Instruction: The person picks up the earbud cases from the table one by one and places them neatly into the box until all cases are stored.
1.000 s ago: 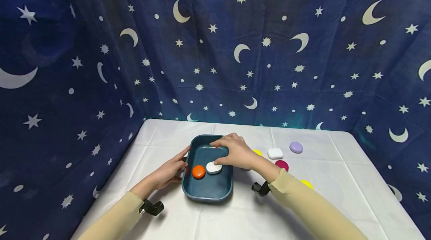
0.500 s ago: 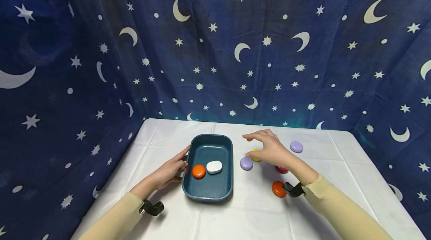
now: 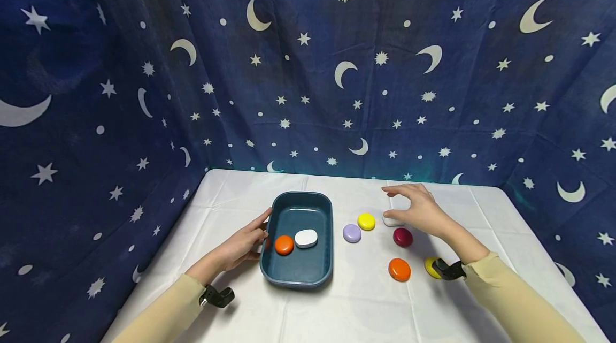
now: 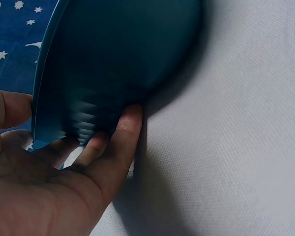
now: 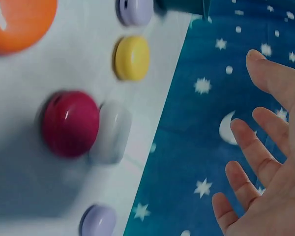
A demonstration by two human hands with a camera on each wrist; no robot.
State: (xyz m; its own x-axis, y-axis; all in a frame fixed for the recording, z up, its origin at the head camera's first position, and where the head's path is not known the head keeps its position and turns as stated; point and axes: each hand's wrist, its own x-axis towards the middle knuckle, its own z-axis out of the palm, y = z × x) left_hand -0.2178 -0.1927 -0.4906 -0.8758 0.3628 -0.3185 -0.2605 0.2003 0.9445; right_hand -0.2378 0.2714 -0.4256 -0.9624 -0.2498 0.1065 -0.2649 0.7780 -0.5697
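In the head view my left hand [image 3: 243,246] rests against the left side of a dark teal rectangular tray [image 3: 295,281]; the left wrist view shows its fingertips on the outer wall. Inside the tray lie an orange round glossy disc [image 3: 284,245] and a white rounded oblong block [image 3: 306,238]. My right hand [image 3: 418,212] hovers with spread fingers over another white block [image 3: 392,221], partly hidden by the thumb. The right wrist view shows this white block [image 5: 113,132] apart from the hand, with nothing in the palm.
Around the right hand lie a yellow disc [image 3: 366,221], a lilac disc [image 3: 352,233], a dark red disc [image 3: 402,237] and an orange disc [image 3: 399,269]. Another yellow disc [image 3: 432,267] is partly under the right wrist camera. A second lilac disc [image 5: 98,221] shows in the right wrist view.
My right hand has let go of the white block in the tray and moved right, out over the table to the other white block. The left hand stays at the tray.
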